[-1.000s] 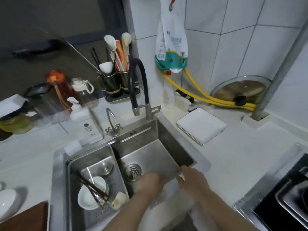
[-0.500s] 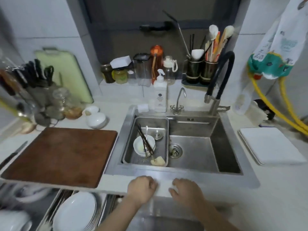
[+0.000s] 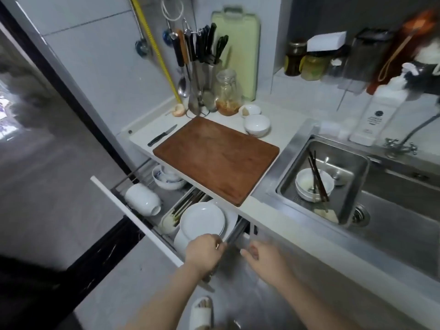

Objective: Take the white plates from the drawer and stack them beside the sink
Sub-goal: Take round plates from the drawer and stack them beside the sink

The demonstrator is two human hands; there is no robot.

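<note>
Several white plates (image 3: 202, 219) stand on edge in the rack of an open drawer (image 3: 133, 217) under the counter, left of the steel sink (image 3: 297, 144). My left hand (image 3: 204, 251) is at the near rim of the front plate, its fingers curled around that rim. My right hand (image 3: 266, 258) hovers just right of it by the drawer's right side rail, fingers apart and holding nothing. It is blurred. The lower parts of the plates are hidden behind my left hand.
A brown cutting board (image 3: 216, 158) lies on the counter above the drawer, with a knife (image 3: 162, 138) and two white bowls (image 3: 257, 125) beside it. The drawer also holds white cups (image 3: 141, 198), a patterned bowl (image 3: 166, 179) and chopsticks (image 3: 188, 203). A bowl with chopsticks (image 3: 313, 184) sits in the sink.
The view has swung left and down from the sink to the open drawer. Both hands left the counter's front edge and dropped to the drawer, and the left hand closed on a plate's rim.
</note>
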